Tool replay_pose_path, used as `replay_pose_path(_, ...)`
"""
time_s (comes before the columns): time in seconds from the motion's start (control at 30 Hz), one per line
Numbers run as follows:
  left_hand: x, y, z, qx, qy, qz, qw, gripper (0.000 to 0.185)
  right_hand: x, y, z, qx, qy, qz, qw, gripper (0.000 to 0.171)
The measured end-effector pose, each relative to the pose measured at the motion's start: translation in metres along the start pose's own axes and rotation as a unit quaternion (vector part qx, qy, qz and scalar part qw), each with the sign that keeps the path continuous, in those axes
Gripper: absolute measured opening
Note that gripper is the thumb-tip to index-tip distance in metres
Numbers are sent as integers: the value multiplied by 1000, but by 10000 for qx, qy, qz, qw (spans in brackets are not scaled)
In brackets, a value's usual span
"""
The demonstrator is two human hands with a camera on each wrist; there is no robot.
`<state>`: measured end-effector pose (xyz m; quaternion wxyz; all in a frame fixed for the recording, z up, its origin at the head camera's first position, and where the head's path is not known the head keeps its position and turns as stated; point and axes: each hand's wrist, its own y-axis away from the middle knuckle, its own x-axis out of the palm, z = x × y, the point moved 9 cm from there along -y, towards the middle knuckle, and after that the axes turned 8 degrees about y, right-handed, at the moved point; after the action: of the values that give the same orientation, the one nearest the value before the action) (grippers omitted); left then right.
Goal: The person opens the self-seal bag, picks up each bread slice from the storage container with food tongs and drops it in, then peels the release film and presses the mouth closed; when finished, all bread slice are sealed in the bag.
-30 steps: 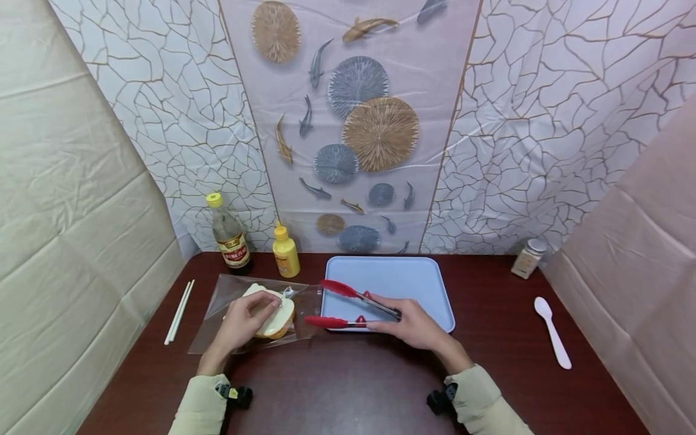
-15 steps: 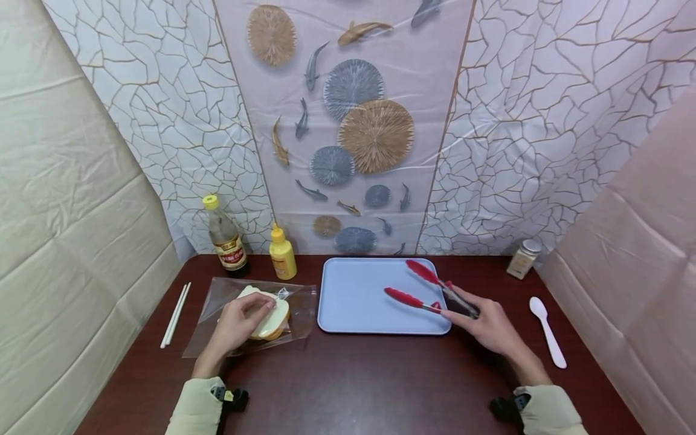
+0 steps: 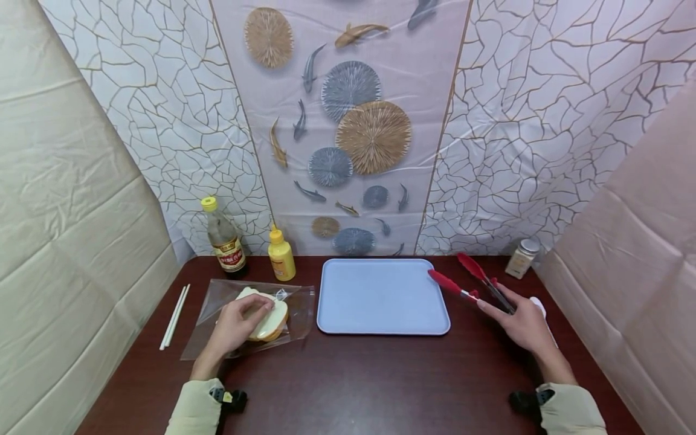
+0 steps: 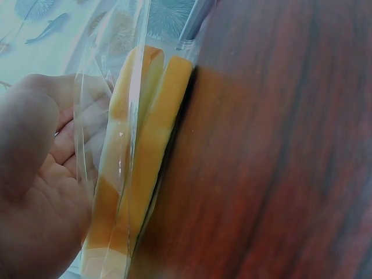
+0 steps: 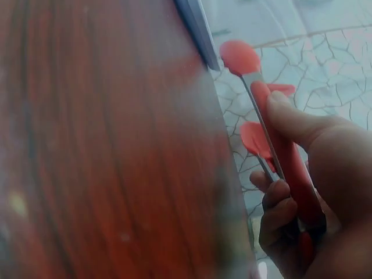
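Your right hand [image 3: 523,323] carried the red tongs [image 3: 472,282] off the tray [image 3: 380,323], gripping them | left hand [image 3: 235,326] presses bagged bread [image 3: 270,326]; pressing hard could squash it.

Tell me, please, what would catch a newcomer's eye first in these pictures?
Probably the red tongs, gripped by the right hand just right of the bare blue tray at the table's middle. Next, the left hand resting on sliced bread in a clear bag, left of the tray.
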<state>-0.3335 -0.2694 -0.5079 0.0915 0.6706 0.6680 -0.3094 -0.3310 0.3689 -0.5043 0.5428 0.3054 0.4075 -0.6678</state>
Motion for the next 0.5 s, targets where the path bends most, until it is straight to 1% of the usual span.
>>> replay_pose_path(0.17,0,0,-2,50,18,-6,10000,6,-3,0,-9,87,47,-167,9998,83)
replay_pose_path(0.3,-1,1,-2,19,16,0,10000,7,-4,0,-16,289,137,-69,9995,86)
replay_pose_path(0.5,-1,0,-2,37,-11,-1,10000,8,-4,1,-22,574,343,165,9976,96)
